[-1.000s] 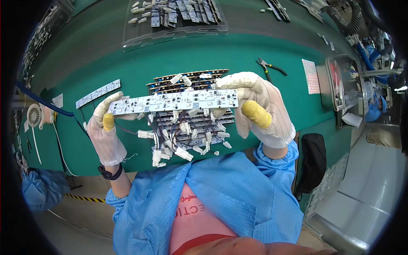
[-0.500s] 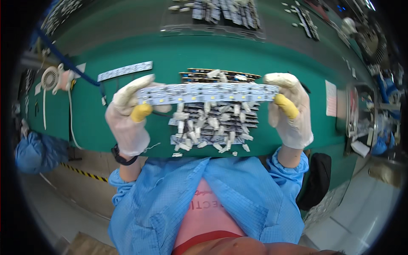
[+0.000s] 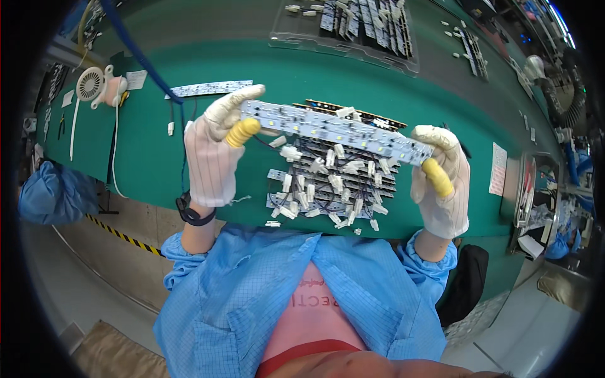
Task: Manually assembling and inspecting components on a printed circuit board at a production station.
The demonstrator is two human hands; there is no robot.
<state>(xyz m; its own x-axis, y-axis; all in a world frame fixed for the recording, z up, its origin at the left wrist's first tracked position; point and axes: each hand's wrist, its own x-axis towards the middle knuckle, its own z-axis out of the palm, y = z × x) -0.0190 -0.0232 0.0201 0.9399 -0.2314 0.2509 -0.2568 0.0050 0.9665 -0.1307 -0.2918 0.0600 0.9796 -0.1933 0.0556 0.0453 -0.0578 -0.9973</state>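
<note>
Nearest, the left hand (image 3: 214,157) and the right hand (image 3: 447,195) share one light strip (image 3: 340,131), held over the pile of strips (image 3: 353,178). Each grip is pinched, thumb against fingers, on one end, and the light strip slopes down to the right of the pile. With both ends in hand, this piece looks unfinished. Under it, on the green bench (image 3: 148,154), the pile holds many more strips, tangled with white plugs (image 3: 291,153); whether they are done or waiting, I cannot tell. Beyond the pile to its left, a single strip (image 3: 211,90) lies apart, perhaps set aside. Farther beyond the pile, a clear tray (image 3: 296,41) carries another crowded batch (image 3: 378,28), finished or not, unclear.
</note>
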